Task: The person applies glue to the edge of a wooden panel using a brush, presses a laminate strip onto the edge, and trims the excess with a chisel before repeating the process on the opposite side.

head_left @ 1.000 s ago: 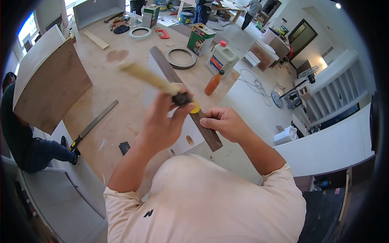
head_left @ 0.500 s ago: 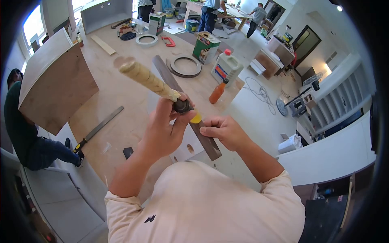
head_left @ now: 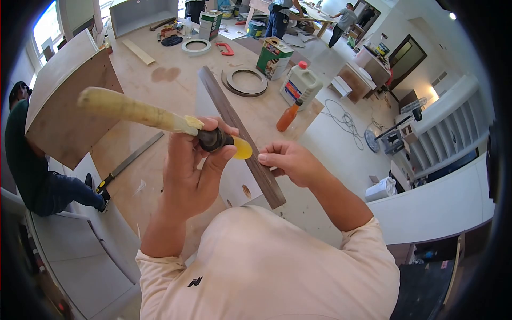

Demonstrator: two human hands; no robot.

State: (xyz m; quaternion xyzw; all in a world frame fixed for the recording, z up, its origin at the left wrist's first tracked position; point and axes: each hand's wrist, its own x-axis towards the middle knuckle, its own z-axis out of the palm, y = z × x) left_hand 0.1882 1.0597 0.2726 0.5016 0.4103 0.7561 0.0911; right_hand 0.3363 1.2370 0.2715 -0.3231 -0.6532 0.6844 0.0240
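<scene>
My left hand [head_left: 192, 184] is closed around the head of a soft-faced mallet, its thumb and fingers on the dark middle. The mallet [head_left: 141, 113] has a pale, wrapped-looking handle pointing left and a yellow face [head_left: 243, 149] toward the strip. A dark wood-grain strip [head_left: 240, 136] runs diagonally along the edge of a white panel [head_left: 234, 178] with round holes. At the strip's right edge, my right hand [head_left: 292, 164] is closed in a pinch, thumb and forefinger on that edge. The fingertips behind it are partly hidden.
On the wooden table [head_left: 128, 176] are a handsaw [head_left: 133, 160], edging rolls [head_left: 246, 83], an orange bottle [head_left: 288, 116], a white jug [head_left: 300, 85], a green can [head_left: 274, 58] and a red clamp [head_left: 225, 49]. A person [head_left: 32, 154] stands left behind a curved box [head_left: 74, 101]; others work farther back.
My left hand and the mallet have moved left, and the handle has swung lower toward horizontal. The yellow face shows more fully. My right hand has shifted slightly up and left along the strip.
</scene>
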